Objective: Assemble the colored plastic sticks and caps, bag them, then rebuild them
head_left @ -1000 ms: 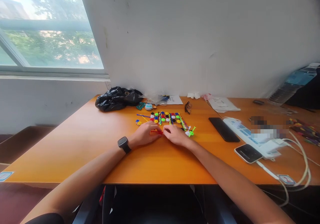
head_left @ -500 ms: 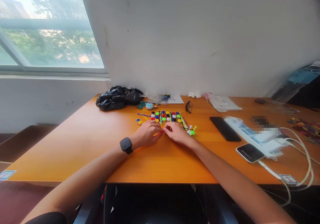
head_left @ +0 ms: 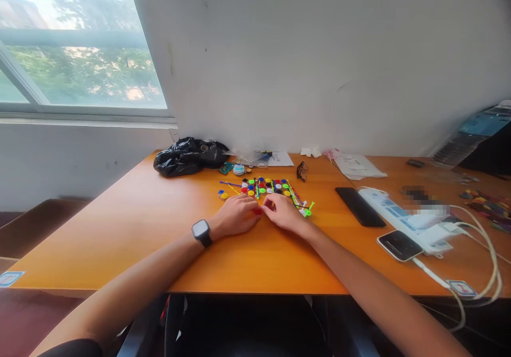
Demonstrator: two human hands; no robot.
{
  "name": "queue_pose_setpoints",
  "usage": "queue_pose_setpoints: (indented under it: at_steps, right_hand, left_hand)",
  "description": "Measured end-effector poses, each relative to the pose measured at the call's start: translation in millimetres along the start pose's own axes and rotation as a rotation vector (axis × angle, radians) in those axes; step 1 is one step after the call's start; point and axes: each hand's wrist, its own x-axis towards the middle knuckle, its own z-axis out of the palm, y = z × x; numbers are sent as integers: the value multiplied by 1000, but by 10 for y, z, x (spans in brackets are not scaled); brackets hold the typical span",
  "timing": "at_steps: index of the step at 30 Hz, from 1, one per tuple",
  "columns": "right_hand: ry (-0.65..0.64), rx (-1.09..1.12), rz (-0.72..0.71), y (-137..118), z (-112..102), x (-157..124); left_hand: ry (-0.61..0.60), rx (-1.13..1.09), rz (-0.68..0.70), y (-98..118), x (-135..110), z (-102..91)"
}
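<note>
My left hand [head_left: 236, 215], with a smartwatch [head_left: 201, 231] at its wrist, is closed around a small red piece [head_left: 258, 211] that barely shows between the fingertips. My right hand [head_left: 281, 212] meets it there, thumb and forefinger pinched at the edge of the same spot. What the right fingers hold is too small to make out. Just beyond both hands lie rows of coloured round plastic pieces [head_left: 262, 190] with thin sticks among them. Green and white pieces [head_left: 307, 212] sit right of my right hand, and yellow and blue ones [head_left: 222, 194] beyond my left.
A black plastic bag [head_left: 187, 156] lies at the back left, near a small round tin [head_left: 238, 169]. Glasses [head_left: 302, 171] rest at the back. On the right are a black phone [head_left: 360, 207], a white-edged phone [head_left: 399, 245], a power strip [head_left: 403, 218] and looping cables.
My left fingers have shifted slightly and curl more over the red piece. The watch face has turned from dark to bright. My right hand stays almost where it was.
</note>
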Motion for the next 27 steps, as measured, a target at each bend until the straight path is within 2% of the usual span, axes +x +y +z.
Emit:
queue_pose_setpoints:
  at_steps: [5,9,12,16,21,24,27]
  right_hand:
    - [141,-22,-6,-112,-64,-30]
    - [152,-28,63,-211,-105,-54]
    - [179,25,88,-256,-136,-63]
    - [280,49,81,-252,-171,-48]
    - [283,19,66,-241,-168,-46]
    - [278,-10,43,-261,-159,-66]
    - [272,-15,17,-271,-152,-80]
  left_hand:
    - [101,-44,-66,25,8,-58]
    - [193,-83,-158,50,22,-157]
    - [290,-86,-246,-21,34,-165]
    - [409,-41,-373,-287,40,-138]
    - [468,-28,-497,-809,-34,-129]
    - [422,-35,-542,-1043,-94,-120]
    - [299,14,-520,-1099,-118,-107]
